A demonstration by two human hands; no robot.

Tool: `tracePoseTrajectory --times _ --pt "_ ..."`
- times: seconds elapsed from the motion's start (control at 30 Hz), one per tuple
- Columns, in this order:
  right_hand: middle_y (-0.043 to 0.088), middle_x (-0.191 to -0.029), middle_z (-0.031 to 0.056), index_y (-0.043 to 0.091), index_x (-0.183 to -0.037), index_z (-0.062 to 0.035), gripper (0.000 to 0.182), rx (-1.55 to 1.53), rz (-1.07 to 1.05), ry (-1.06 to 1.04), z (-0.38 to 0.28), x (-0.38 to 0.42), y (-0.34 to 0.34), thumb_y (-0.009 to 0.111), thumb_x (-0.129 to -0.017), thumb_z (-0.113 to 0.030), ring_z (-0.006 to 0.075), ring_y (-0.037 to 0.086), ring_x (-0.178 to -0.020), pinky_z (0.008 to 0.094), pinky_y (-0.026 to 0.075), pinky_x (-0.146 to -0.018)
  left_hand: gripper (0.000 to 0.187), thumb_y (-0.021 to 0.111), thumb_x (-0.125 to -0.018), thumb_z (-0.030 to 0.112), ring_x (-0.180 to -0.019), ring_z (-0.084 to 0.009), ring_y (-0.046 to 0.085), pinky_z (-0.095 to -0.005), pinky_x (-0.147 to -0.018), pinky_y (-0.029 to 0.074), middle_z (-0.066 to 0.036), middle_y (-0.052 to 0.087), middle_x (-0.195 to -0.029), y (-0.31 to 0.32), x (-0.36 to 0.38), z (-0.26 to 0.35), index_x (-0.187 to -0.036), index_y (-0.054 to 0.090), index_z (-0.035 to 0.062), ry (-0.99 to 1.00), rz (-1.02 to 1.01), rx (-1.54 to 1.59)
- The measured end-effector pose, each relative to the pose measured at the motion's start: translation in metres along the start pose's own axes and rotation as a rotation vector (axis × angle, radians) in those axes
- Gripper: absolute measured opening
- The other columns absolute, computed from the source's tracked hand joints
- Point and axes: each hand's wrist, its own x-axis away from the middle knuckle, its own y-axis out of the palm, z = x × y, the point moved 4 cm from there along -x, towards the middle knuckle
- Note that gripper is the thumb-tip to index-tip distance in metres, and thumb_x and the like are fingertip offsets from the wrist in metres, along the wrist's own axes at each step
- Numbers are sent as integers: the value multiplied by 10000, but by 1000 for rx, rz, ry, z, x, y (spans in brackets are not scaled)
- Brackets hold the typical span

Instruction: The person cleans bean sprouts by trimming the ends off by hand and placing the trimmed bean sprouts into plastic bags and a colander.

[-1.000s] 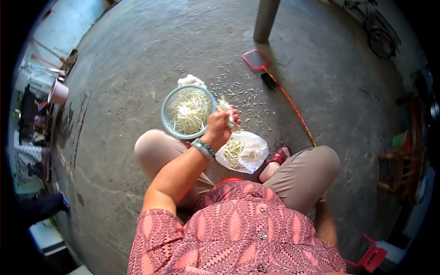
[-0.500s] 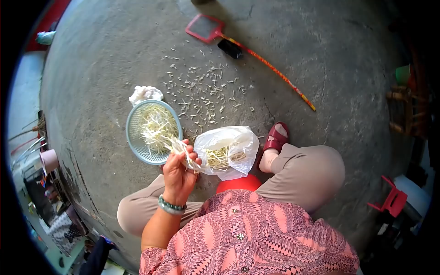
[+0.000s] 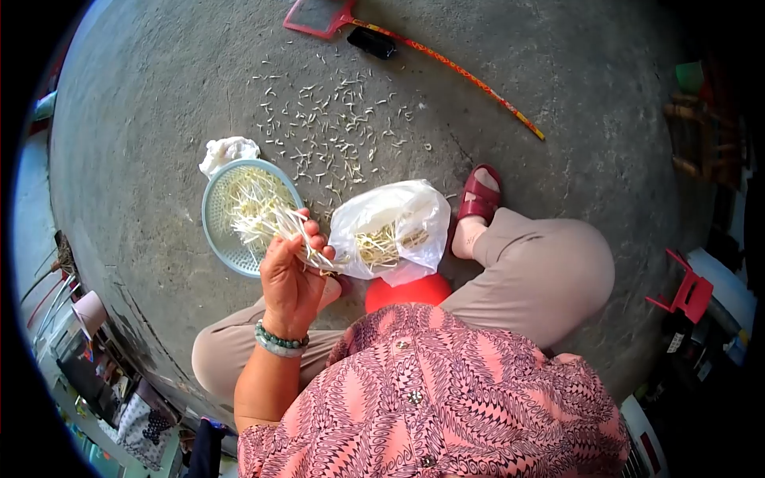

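Note:
My left hand [image 3: 296,267], with beaded bracelets on its wrist, is closed around a small bunch of bean sprouts [image 3: 296,227]. It is at the near right rim of a pale blue colander [image 3: 219,237], where more white sprouts [image 3: 256,201] are heaped. Just right of the hand, a clear plastic bag [image 3: 430,209] lies with its mouth open and yellowish sprouts [image 3: 376,247] inside. My right hand is out of the picture.
Sprout scraps [image 3: 335,131] lie scattered on the concrete floor. Beyond them are a fly swatter [image 3: 458,68] and a black object [image 3: 371,42]. A crumpled white bag [image 3: 229,152] is behind the colander. A red stool [image 3: 408,292] shows between my knees.
The whole view has shifted, so floor things appear higher and a little to the left. My left hand still grips sprouts at the colander's edge.

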Motion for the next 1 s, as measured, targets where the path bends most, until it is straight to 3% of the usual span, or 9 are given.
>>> tracePoseTrajectory --times 0.3,0.43,0.63,0.67,0.73,0.77,0.9,0.93,1.0 --pt "605 -680 20 639 -796 -57 204 128 69 -200 -24 7 -180 558 -869 -229 124 578 -610 295 484 -540 332 479 -895 36 -858 -161 607 -349 -812 533 -91 597 -1002 25 51 43 -1223 452 -6 187 -154 23" --pt "606 -679 23 639 -789 -55 205 258 89 -469 -154 69 -279 556 -867 -226 125 580 -607 297 487 -539 330 447 -882 -25 -893 -209 587 -380 -870 521 -153 558 -1031 30 73 76 -1209 442 -68 288 -278 177" --pt "570 -639 60 622 -792 8 257 834 -94 -956 -356 124 -137 567 -822 -241 121 545 -608 318 475 -563 260 435 -906 34 -853 -196 604 -371 -816 534 -115 590 -972 35 95 97 -1156 479 -22 406 -235 218" --pt "549 -638 43 627 -778 -3 263 675 -154 -958 -363 133 -89 582 -812 -261 115 517 -615 327 452 -562 258 433 -905 43 -838 -192 597 -367 -802 528 -111 587 -963 34 94 98 -1152 482 -14 417 -199 214" --pt "640 -844 36 655 -1020 -7 321 460 -413 -792 -350 95 11 619 -849 -276 129 588 -730 310 493 -611 260 437 -899 50 -819 -187 589 -365 -787 518 -109 588 -962 32 93 98 -1148 487 -5 446 -119 186" --pt "579 -661 -2 651 -811 -19 226 210 -435 -700 -339 120 57 629 -787 -243 113 519 -570 302 443 -522 260 437 -895 54 -805 -184 584 -368 -780 507 -107 591 -962 31 92 98 -1144 493 1 453 -79 206" --pt "617 -757 86 639 -907 5 301 156 -485 -737 -293 121 184 684 -762 -256 184 603 -693 359 518 -558 250 446 -901 69 -794 -194 601 -377 -786 504 -108 616 -944 33 95 99 -1135 509 6 429 -77 240" --pt "616 -785 107 634 -935 -19 310 42 -520 -379 -275 104 222 710 -753 -258 212 612 -674 382 514 -525 250 447 -902 70 -796 -194 602 -377 -785 505 -107 616 -945 32 95 100 -1136 510 7 430 -77 248" --pt "606 -780 113 632 -901 -43 234 -388 -438 -150 -258 104 254 690 -770 -228 227 612 -651 396 515 -505 249 451 -905 73 -800 -193 604 -377 -785 507 -103 616 -948 32 94 104 -1137 511 9 439 -77 260"
